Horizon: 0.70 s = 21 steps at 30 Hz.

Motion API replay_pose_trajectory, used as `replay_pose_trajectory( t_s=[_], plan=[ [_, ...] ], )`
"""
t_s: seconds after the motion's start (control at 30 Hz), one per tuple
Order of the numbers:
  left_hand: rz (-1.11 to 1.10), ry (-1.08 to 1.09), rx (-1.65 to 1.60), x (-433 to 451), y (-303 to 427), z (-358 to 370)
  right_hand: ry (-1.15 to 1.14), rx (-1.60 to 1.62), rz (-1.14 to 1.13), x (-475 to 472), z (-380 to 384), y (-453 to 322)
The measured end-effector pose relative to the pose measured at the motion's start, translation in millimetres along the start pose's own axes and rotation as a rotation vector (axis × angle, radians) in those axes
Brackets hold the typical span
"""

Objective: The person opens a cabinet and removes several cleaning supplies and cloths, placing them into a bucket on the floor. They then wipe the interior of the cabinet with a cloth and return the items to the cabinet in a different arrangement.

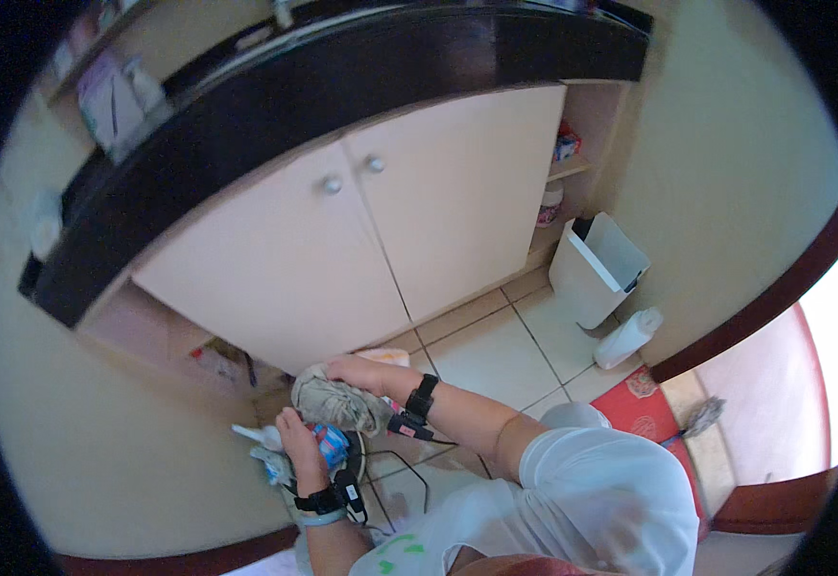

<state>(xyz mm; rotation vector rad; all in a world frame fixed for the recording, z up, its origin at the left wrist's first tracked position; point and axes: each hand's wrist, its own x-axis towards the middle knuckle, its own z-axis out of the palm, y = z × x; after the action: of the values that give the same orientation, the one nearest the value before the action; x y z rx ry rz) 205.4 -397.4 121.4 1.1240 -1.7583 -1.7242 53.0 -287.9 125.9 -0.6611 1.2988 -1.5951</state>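
My right hand (pixel 358 374) is closed on a crumpled grey cloth (pixel 332 400) low beside the left cabinet door. Just left of the cloth and a little nearer to me is my left hand (pixel 299 441), over a blue and white plastic package (pixel 331 445); whether it grips anything is unclear. A white nozzle or bottle top pokes out to the left of that hand. Black straps with small devices and cables sit on both wrists. Behind my right hand lies a white and orange item (pixel 384 356) on the floor, partly hidden.
Two pale cabinet doors (pixel 455 209) with round knobs stand ahead under a dark countertop (pixel 390 75). On the right are a white bin (pixel 584 277), a white bottle (pixel 628 338), a red mat (pixel 638 407) and a grey duster head (pixel 704 417). Open shelves flank the doors.
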Motion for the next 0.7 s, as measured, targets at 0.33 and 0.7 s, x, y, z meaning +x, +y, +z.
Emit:
replay_pose_trajectory(
  t_s=[0.33, 0.7],
  plan=[
    [0.165, -0.118, -0.245, 1, 25, -9, -0.202, 0.297, 0.017, -7, 14, -18],
    [-0.096, -0.439, -0.618, 53, -11, -39, 0.076, 0.196, 0.146, -2, 46, -44]
  ],
)
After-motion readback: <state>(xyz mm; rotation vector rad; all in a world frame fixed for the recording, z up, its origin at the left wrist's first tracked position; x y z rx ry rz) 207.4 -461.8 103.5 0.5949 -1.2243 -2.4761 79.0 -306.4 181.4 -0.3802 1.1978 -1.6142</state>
